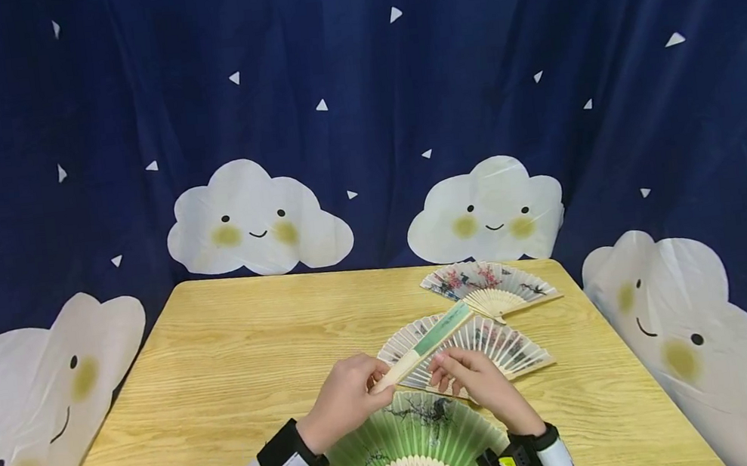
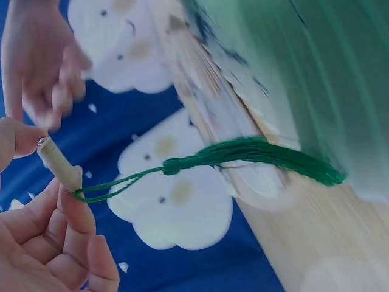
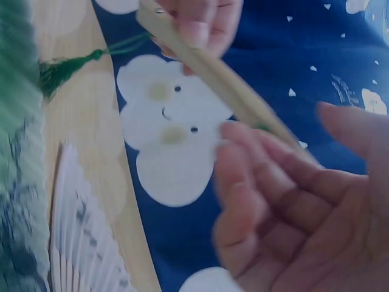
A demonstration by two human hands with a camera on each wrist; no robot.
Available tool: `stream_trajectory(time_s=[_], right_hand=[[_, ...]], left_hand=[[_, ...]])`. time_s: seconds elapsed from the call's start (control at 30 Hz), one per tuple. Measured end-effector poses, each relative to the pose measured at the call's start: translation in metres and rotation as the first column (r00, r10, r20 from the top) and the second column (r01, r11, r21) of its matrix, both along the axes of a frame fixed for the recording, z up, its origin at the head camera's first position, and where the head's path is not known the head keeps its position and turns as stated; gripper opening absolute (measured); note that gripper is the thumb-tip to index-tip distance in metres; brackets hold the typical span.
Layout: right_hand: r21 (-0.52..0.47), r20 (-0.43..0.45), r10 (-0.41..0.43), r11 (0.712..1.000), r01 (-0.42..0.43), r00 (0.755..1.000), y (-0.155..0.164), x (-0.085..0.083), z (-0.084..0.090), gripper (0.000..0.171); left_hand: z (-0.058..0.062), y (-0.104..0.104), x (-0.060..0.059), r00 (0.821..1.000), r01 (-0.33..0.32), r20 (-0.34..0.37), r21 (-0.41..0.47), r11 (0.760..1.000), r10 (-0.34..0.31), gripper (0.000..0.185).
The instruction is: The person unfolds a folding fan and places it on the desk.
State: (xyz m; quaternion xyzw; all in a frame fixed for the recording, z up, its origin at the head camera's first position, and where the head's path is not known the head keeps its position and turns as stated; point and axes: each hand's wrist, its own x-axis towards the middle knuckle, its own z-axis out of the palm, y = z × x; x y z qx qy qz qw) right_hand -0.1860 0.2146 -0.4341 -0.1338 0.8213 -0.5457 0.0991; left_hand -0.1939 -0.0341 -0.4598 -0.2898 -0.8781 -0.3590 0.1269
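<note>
My left hand (image 1: 346,399) pinches the pivot end of a folded hand fan (image 1: 444,330) between thumb and fingers. The fan has pale wooden ribs and a green leaf, and it slants up and to the right above the table. From its pivot end hangs a green tassel (image 2: 255,155) on a looped cord. My right hand (image 1: 474,378) is beside the fan's middle, its fingers loosely bent and the thumb apart from them. In the right wrist view its fingertips (image 3: 234,137) overlap the fan's lower edge, with the palm turned upward.
An opened green fan (image 1: 463,436) with a dark branch print lies nearest me, under both hands. Behind it on the wooden table (image 1: 224,370) lies a spread white fan (image 1: 519,350). Farther back is another opened fan (image 1: 453,279) with pink blossoms. A blue curtain (image 1: 355,60) surrounds the table.
</note>
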Motion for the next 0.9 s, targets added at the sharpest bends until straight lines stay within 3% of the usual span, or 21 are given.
stream_trajectory(time_s=[0.1,0.2,0.3,0.37,0.43,0.5,0.63,0.73,0.8,0.9], right_hand=[[-0.07,-0.043,-0.062,0.996,0.059,0.997,-0.007,0.001,0.001,0.042],[-0.125,-0.115,-0.113,0.987,0.099,0.987,-0.009,0.004,0.001,0.038],[-0.152,-0.214,-0.104,0.986,0.072,0.971,-0.01,0.007,0.002,0.034],[-0.146,-0.267,-0.066,0.989,0.027,0.961,-0.011,0.009,0.003,0.034],[-0.131,-0.308,-0.005,0.991,-0.037,0.952,-0.012,0.011,0.004,0.034],[-0.107,-0.339,0.059,0.989,-0.1,0.939,-0.013,0.012,0.005,0.035],[-0.07,-0.39,0.144,0.98,-0.185,0.91,-0.015,0.011,0.005,0.032],[-0.043,-0.394,0.163,0.98,-0.195,0.905,-0.015,0.011,0.004,0.031],[-0.039,-0.385,0.168,0.979,-0.198,0.907,-0.016,0.012,0.004,0.03],[-0.052,-0.367,0.142,0.984,-0.173,0.919,-0.014,0.012,0.003,0.031]], left_hand=[[0.006,0.006,0.01,0.999,0.036,0.004,0.017,0.999,-0.036,0.014],[0.011,0.009,0.016,0.996,0.063,0.063,0.047,0.997,-0.066,0.016],[0.016,0.01,0.018,0.981,0.112,0.148,0.105,0.988,-0.127,0.018],[0.019,0.011,0.018,0.96,0.156,0.207,0.156,0.975,-0.186,0.022],[0.022,0.012,0.016,0.93,0.194,0.267,0.229,0.954,-0.253,0.027],[0.024,0.014,0.014,0.888,0.21,0.336,0.312,0.927,-0.315,0.031],[0.03,0.014,0.009,0.782,0.182,0.474,0.447,0.876,-0.404,0.033],[0.031,0.014,0.008,0.739,0.174,0.521,0.466,0.868,-0.428,0.032],[0.03,0.013,0.008,0.738,0.175,0.52,0.466,0.867,-0.429,0.031],[0.028,0.011,0.008,0.772,0.159,0.49,0.469,0.869,-0.406,0.027]])
